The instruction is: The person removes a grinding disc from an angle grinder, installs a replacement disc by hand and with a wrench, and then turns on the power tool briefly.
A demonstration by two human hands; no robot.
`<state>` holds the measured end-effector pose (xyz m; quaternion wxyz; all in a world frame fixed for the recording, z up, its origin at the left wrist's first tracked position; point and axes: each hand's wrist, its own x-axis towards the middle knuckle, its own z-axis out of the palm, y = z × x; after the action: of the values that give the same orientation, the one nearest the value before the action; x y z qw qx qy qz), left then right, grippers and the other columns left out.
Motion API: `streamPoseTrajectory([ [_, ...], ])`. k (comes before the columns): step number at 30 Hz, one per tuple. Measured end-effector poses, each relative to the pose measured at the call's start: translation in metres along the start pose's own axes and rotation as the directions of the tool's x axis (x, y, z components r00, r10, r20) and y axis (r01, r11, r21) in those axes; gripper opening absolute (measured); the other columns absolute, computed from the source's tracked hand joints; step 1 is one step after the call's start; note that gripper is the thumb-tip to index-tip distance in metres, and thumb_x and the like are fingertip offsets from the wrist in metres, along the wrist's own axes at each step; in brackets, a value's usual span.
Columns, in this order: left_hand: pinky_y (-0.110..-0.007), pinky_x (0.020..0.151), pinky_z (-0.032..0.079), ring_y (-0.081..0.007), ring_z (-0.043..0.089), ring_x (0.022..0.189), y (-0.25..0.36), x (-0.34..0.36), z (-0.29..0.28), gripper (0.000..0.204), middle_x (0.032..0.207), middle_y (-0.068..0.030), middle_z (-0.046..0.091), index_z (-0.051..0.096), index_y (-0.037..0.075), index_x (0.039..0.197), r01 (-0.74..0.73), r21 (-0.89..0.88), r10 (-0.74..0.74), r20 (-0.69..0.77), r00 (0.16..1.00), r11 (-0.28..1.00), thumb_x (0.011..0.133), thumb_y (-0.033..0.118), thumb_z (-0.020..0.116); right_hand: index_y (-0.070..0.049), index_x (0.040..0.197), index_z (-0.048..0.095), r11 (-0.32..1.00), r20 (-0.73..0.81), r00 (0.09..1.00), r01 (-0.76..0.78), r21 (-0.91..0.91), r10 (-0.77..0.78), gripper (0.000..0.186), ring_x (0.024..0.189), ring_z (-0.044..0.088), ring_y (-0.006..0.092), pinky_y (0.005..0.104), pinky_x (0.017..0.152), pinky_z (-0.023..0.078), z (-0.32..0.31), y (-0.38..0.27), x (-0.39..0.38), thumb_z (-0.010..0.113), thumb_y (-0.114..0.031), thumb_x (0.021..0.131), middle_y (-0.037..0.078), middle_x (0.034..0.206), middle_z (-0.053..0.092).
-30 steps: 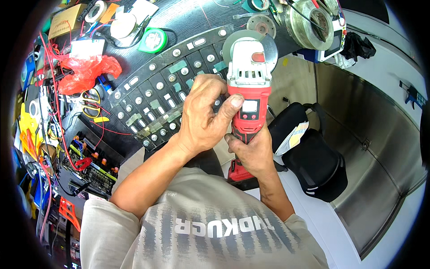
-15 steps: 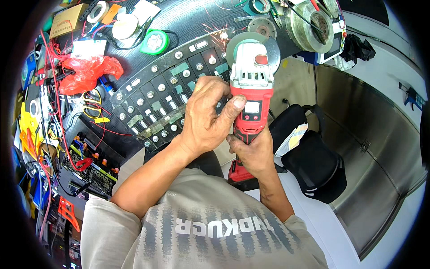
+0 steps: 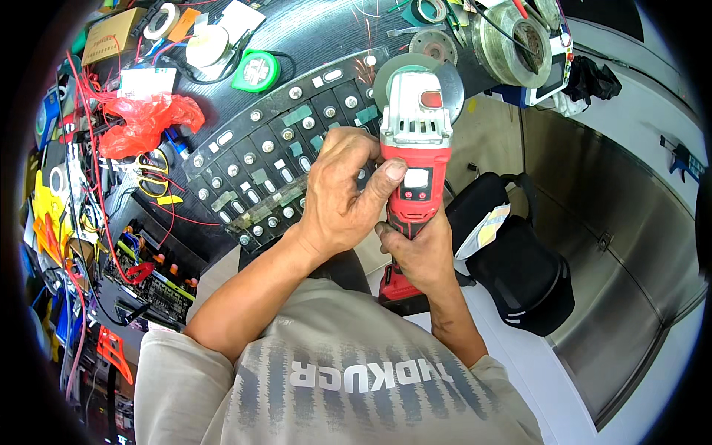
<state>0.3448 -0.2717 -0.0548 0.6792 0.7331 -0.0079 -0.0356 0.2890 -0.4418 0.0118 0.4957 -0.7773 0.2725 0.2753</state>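
A red and silver cordless angle grinder is held in both my hands. My right hand wraps round its handle, just above the red base. My left hand is closed at the front left of the body, thumb pressed on the red housing; its other fingertips are hidden. The round disc sits under the silver head, its left edge by the end of a black battery pack with rows of metal studs. Thin orange sparks rise near that edge.
A green tape measure, a red plastic bag and yellow-handled scissors lie on the dark bench. A wire spool and a toothed metal disc are behind the grinder. A black chair stands at right, beside metal panels.
The sparks are fainter and rise more steeply; the glow on one stud of the battery pack is gone. My hands and the grinder have hardly moved.
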Motion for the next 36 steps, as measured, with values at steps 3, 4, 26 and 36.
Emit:
streamPoseTrajectory([
  [3,-0.047,0.091,0.054,-0.0356,0.064,0.1,-0.002,-0.001,-0.001,0.043,0.098,-0.0161,0.069,0.071,-0.002,0.098,-0.024,-0.014,0.024,-0.018,1.0,1.0,0.109,0.039,0.079,0.002,0.132,0.055,1.0,0.002,1.0,0.002,0.011,-0.002,0.06,0.096,0.075,0.0209,0.0399,0.089,0.062,0.0,0.002,0.0,0.091,-0.005,0.084,0.013,0.106,0.077],
  [4,-0.048,0.091,0.054,-0.036,0.064,0.1,-0.002,-0.002,0.0,0.042,0.098,-0.0162,0.07,0.071,-0.001,0.099,-0.014,-0.024,0.014,-0.025,1.0,1.0,0.108,0.039,0.08,0.002,0.132,0.055,1.0,0.007,1.0,0.005,0.01,-0.005,0.06,0.095,0.075,0.0207,0.0398,0.089,0.062,0.0,0.0,0.0,0.091,-0.005,0.085,0.013,0.106,0.076],
  [26,-0.049,0.093,0.054,-0.0368,0.066,0.102,0.001,0.001,0.0,0.042,0.1,-0.0167,0.071,0.071,-0.002,0.099,0.004,-0.006,-0.004,-0.003,1.0,1.0,0.109,0.038,0.079,0.003,0.136,0.054,1.0,0.018,1.0,-0.019,-0.002,0.019,0.062,0.101,0.075,0.0195,0.0387,0.094,0.061,-0.001,-0.006,0.001,0.09,-0.004,0.085,0.013,0.111,0.077],
  [36,-0.048,0.092,0.054,-0.0364,0.065,0.101,0.0,-0.001,0.0,0.042,0.099,-0.0161,0.071,0.071,-0.001,0.098,0.0,-0.008,-0.001,-0.017,1.0,1.0,0.108,0.038,0.08,0.002,0.136,0.055,1.0,0.016,1.0,0.006,0.022,-0.006,0.063,0.101,0.075,0.0207,0.0404,0.094,0.061,-0.001,0.004,0.001,0.091,-0.005,0.085,0.013,0.112,0.076],
])
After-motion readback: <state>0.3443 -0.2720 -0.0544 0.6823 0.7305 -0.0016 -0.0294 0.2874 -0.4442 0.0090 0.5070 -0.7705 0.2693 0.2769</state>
